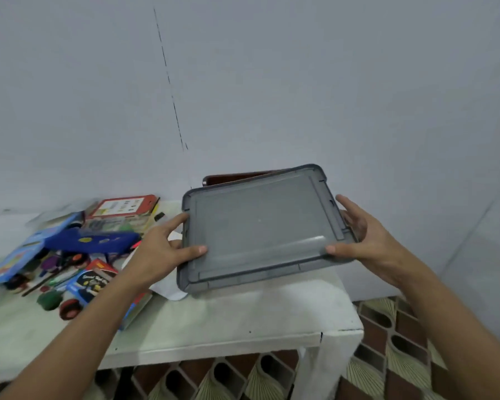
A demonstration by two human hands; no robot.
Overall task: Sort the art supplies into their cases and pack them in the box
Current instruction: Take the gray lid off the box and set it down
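I hold a grey translucent box lid [257, 226] tilted above the right part of the white table [228, 321]. My left hand [162, 249] grips its left edge, thumb on top. My right hand [358, 238] grips its right edge, thumb on the near corner. A dark brown edge [237, 177] shows behind the lid; the box under it is hidden. Art supplies lie heaped at the left: a blue pencil case [90, 241], a red-framed card pack [122, 207], blue booklets [12, 261], small paint pots [70, 307] and pens.
The table's right end and front edge are close to the lid. A white cloth or paper [171, 290] lies under the lid's near left corner. The patterned tile floor [393, 327] lies to the right and below. A plain wall stands right behind the table.
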